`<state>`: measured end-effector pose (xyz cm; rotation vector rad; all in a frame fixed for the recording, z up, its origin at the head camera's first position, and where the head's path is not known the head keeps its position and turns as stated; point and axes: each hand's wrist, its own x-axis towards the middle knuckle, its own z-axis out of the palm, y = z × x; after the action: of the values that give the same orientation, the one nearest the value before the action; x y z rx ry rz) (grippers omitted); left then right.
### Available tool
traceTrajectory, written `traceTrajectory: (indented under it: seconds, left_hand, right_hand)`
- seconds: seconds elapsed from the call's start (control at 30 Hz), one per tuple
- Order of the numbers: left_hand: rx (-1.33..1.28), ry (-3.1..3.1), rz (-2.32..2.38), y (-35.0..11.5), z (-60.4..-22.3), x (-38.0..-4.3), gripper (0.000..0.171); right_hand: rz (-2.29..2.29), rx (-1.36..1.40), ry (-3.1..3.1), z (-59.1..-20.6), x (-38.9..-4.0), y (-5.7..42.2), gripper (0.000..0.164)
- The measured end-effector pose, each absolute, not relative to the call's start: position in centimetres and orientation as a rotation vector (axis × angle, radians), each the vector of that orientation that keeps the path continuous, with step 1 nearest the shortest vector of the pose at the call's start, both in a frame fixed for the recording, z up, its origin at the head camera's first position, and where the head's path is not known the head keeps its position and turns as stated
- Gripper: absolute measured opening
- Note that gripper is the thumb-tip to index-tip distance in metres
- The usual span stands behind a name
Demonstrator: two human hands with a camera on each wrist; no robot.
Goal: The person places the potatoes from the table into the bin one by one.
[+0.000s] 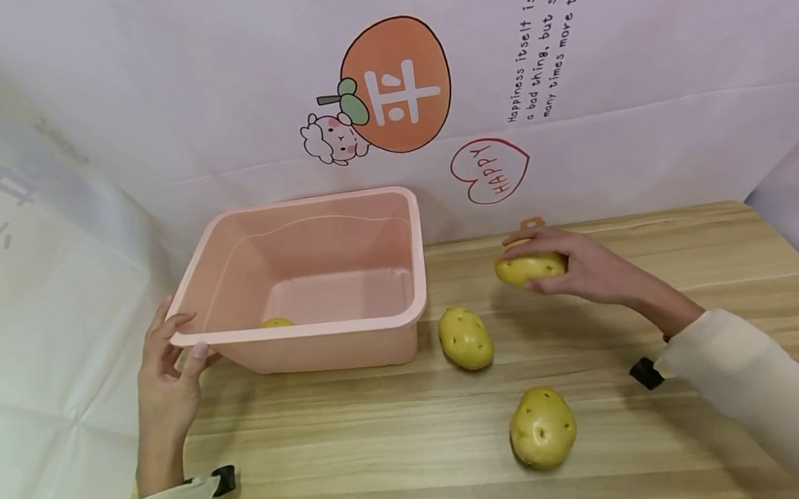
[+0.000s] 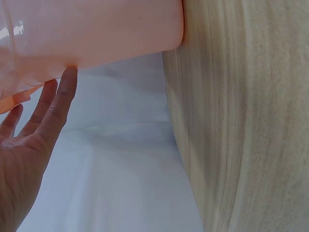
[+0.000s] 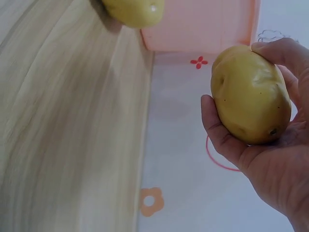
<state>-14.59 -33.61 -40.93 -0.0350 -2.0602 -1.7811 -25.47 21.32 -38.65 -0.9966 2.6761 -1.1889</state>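
A pink plastic tub (image 1: 337, 346) sits on the wooden table, with part of one potato (image 1: 277, 322) showing inside behind its front wall. My left hand (image 1: 171, 372) holds the tub's front left corner, the thumb at the front rim and fingers at the side; in the left wrist view, fingers (image 2: 57, 108) touch the outer wall. To the right of the tub, my right hand (image 1: 586, 265) grips a yellow potato (image 3: 251, 96) between thumb and fingers, above the table. One potato (image 1: 466, 339) lies beside the tub's right side, and another (image 1: 543, 429) lies nearer the front.
Behind the wooden table (image 1: 360, 451) hangs a pale printed cloth (image 1: 229, 90) with an orange fruit drawing and lettering. White cloth (image 1: 43, 336) also hangs along the left side, close to my left hand.
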Motion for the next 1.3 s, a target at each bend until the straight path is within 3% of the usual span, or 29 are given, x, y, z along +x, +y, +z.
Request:
traceTrajectory:
  seconds: [1.3]
  left_hand:
    - [-0.079,-2.077,-1.768,-33.8,-40.8,-14.4,0.044]
  right_hand:
    - [-1.33,-0.842,2.533,-31.3,-23.3,16.8,0.043]
